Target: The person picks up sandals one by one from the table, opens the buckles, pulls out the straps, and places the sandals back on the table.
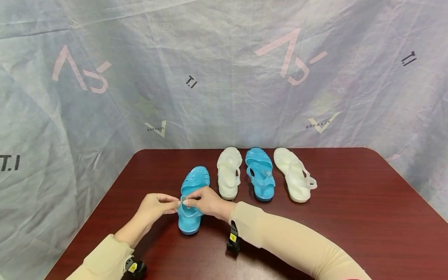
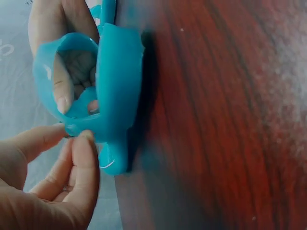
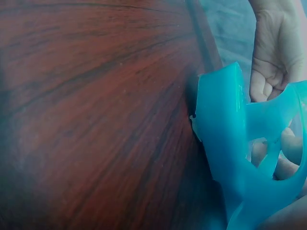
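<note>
A blue jelly sandal lies on the table at left of centre, its toe pointing away from me. At its left side, my left hand pinches the strap end between thumb and fingertips. My right hand reaches over the sandal from the right and pinches the same strap, fingertips close to the left ones. In the left wrist view the strap arches over the blue sole, with a right-hand finger showing through the opening. The right wrist view shows the sandal's heel; strap and sole partly hide the fingers there.
Behind and to the right, a white sandal, a second blue sandal and another white sandal stand in a row on the dark red table. A grey printed cloth hangs behind the table's far edge.
</note>
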The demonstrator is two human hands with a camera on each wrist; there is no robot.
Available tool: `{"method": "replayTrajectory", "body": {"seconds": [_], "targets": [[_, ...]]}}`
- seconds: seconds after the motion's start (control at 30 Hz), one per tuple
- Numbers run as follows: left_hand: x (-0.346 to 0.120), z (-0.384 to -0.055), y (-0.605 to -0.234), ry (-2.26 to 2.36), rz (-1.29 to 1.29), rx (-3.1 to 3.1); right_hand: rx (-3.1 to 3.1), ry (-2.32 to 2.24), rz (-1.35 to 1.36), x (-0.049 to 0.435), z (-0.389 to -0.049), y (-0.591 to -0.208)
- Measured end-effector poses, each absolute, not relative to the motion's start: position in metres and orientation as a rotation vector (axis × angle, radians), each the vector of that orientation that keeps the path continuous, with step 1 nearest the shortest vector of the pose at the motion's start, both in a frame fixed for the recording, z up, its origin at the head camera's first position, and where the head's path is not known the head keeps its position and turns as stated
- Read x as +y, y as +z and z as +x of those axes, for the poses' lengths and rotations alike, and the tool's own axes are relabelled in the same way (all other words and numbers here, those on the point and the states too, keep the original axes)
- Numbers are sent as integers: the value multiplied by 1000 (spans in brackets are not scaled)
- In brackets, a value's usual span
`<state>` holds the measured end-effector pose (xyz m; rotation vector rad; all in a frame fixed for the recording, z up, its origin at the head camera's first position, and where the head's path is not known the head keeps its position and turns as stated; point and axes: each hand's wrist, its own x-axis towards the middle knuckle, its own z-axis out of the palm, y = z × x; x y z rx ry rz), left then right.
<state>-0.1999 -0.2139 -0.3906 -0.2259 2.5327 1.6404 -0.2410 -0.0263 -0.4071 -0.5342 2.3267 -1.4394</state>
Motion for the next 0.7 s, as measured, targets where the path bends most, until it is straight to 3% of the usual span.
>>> {"method": "replayTrajectory", "body": {"seconds": [0.7], "targets": [[-212, -201, -389, 1585, -161, 2602, 2334, -1418, -589, -26, -241, -404]]}}
